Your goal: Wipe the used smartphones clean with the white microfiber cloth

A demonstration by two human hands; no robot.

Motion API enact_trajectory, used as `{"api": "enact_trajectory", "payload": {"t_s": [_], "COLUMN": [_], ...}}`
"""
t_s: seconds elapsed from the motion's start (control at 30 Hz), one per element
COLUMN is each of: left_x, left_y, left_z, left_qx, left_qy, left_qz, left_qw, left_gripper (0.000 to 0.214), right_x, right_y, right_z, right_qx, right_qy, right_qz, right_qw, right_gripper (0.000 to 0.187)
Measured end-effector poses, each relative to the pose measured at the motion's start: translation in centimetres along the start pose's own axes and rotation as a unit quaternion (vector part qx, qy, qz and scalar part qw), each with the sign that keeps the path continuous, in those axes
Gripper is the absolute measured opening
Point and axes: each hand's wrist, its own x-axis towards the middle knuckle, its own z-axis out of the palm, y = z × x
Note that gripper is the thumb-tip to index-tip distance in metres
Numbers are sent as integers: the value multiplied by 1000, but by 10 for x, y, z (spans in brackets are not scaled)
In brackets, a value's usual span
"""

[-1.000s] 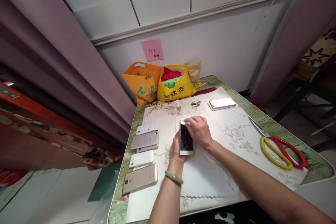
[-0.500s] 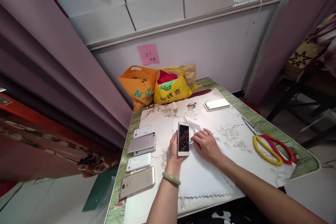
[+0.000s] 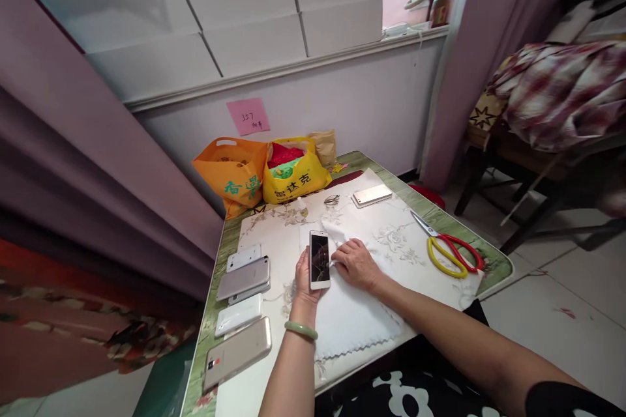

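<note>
A white-framed smartphone point(image 3: 319, 260) with a cracked dark screen rests upright in my left hand point(image 3: 303, 277), whose fingers wrap behind it. Close to the phone's right edge, my right hand point(image 3: 358, 265) has its fingers curled on a bunched part of a white cloth point(image 3: 355, 329). The cloth spreads below both hands and has a scalloped lower edge. What lies under my right fingertips is mostly hidden, though the cloth gathers there.
Several phones lie face down on the left, among them a gold phone point(image 3: 237, 353). Scissors point(image 3: 447, 247) with red and yellow handles lie right. Farther back are another phone point(image 3: 372, 195), glasses point(image 3: 331, 200), a small bottle point(image 3: 302, 207), an orange bag point(image 3: 233, 172) and a yellow bag point(image 3: 298, 179).
The camera view has turned right, so everything appears shifted left. Both hands keep nearly the same pose around the phone and cloth.
</note>
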Motion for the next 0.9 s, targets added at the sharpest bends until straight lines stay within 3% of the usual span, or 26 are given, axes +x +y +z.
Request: {"api": "enact_trajectory", "payload": {"t_s": [0.67, 0.9], "left_x": [7, 0], "left_y": [0, 3], "left_z": [-9, -4], "left_qx": [27, 40], "left_qy": [12, 2], "left_qz": [12, 25], "left_qw": [999, 999], "left_gripper": [25, 26], "right_x": [5, 4], "right_y": [-1, -3], "right_z": [1, 0], "right_qx": [-2, -3], "right_qy": [-16, -20], "right_qz": [12, 12], "right_qw": [1000, 1000], "right_gripper": [9, 12]}}
